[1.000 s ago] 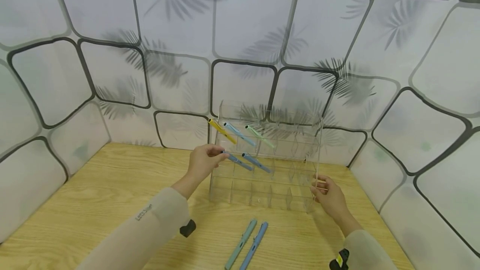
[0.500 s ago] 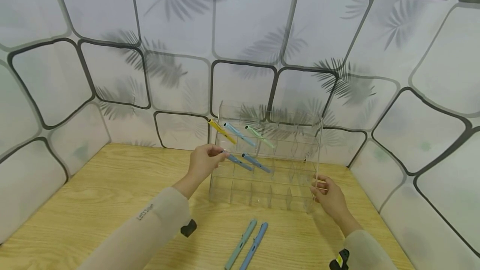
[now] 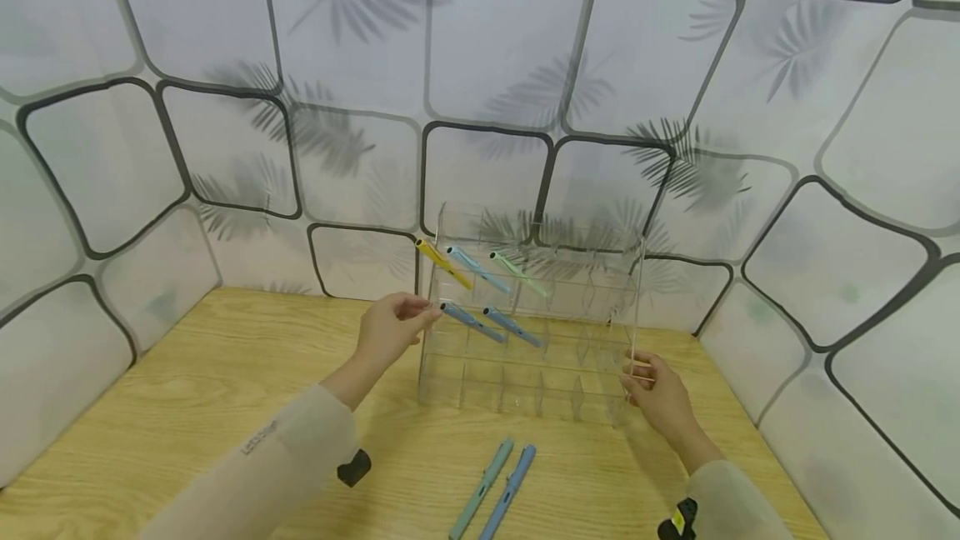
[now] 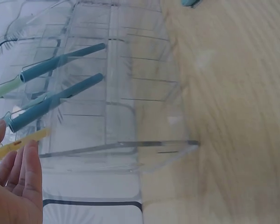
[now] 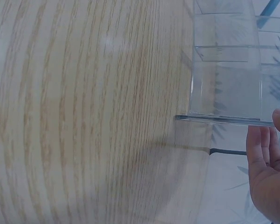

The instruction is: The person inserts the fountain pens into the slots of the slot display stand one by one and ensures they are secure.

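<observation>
A clear acrylic display rack (image 3: 521,394) with tiered compartments stands on the table. Its upper tier holds a yellow pen (image 3: 444,263), a light blue pen (image 3: 478,268) and a light green pen (image 3: 520,273), all slanted. One tier lower lie a left blue pen (image 3: 472,322) and another blue pen (image 3: 512,327). My left hand (image 3: 392,330) is just left of the left blue pen's cap end, holding nothing; the left wrist view shows its fingers (image 4: 31,168) loosely extended. At the rack's right side panel (image 5: 224,119), my right hand (image 3: 660,390) grips the edge between thumb and fingers.
A green pen (image 3: 482,487) and a blue pen (image 3: 509,490) lie side by side on the wooden table (image 3: 247,373), in front of the rack. Patterned fabric walls (image 3: 360,165) enclose the table at the back and both sides.
My left hand has let go of the left blue pen and drawn back a little to the left. That pen stays in the rack. My right hand keeps its place.
</observation>
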The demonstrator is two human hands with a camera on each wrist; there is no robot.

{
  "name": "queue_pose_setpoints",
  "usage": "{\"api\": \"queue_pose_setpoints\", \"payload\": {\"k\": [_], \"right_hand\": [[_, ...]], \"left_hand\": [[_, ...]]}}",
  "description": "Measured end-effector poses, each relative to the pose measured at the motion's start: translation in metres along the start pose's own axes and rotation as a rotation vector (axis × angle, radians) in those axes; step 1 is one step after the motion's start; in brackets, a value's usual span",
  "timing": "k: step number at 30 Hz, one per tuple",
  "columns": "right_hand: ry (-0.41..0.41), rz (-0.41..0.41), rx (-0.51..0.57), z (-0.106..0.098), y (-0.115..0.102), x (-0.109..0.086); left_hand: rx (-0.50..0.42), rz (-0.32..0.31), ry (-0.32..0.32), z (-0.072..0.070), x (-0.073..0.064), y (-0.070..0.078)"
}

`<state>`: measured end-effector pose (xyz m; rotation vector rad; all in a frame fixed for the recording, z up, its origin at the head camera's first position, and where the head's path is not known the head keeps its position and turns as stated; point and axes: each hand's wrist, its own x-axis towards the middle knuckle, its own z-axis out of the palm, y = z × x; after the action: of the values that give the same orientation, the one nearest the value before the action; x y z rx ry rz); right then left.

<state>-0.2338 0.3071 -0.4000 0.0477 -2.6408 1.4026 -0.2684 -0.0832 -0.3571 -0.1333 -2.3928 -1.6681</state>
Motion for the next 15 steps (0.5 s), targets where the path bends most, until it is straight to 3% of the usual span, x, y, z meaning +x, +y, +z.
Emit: {"api": "queue_pose_setpoints", "payload": {"k": [8,15], "right_hand": [[0.004,-0.009,-0.016,0.0,-0.002,0.0],[0.008,-0.005,-0.025,0.001,-0.002,-0.001]], "left_hand": [[-0.054,-0.08,-0.049,-0.016,-0.027,-0.024],[-0.075,-0.112,-0.083,-0.022,-0.046,-0.036]]}}
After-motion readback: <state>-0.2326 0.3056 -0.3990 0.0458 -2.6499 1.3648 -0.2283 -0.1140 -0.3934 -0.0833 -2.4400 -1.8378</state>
